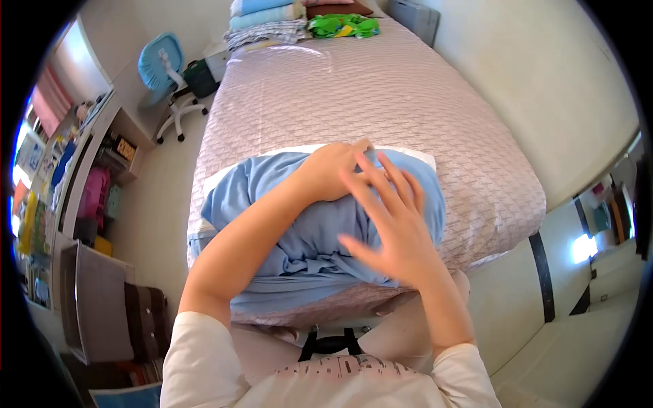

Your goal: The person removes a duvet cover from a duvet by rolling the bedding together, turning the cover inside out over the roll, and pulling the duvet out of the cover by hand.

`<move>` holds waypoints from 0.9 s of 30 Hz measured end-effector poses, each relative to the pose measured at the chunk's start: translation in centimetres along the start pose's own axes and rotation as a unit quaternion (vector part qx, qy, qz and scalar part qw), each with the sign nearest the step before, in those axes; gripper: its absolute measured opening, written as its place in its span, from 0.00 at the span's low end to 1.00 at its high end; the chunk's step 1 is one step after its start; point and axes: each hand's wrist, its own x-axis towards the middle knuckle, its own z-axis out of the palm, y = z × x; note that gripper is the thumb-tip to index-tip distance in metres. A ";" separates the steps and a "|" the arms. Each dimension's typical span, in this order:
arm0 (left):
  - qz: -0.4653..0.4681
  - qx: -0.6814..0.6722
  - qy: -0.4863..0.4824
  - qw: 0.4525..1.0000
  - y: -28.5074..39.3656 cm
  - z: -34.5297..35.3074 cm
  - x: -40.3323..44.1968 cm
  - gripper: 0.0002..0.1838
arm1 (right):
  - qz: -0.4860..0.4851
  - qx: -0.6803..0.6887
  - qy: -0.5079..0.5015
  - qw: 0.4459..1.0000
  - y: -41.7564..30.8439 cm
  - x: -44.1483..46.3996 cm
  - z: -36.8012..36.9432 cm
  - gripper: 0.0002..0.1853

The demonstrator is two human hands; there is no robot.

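Note:
A bundle of light blue cloth (299, 231) lies rumpled over a white padded piece (224, 175) near the bed's front edge; the white shows along the far side and at the left. It may be a pillow in a case, but I cannot tell for sure. My left hand (330, 170) rests on top of the blue cloth, its fingers partly hidden behind my right hand. My right hand (398, 228) is over the cloth beside it, with fingers spread and slightly blurred. Nothing shows in the right hand.
The bed (326, 95) has a pinkish quilted cover. Folded bedding (269, 24) and a green bag (343, 26) lie at its far end. On the left stand a blue swivel chair (163, 64), a cluttered desk (85, 143) and a grey bin-like box (95, 299).

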 end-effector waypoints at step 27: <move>-0.470 -0.227 0.572 0.633 9.5 10.2 -29.9 0.47 | -0.279 0.036 -0.413 0.866 -9.8 17.7 15.9 0.52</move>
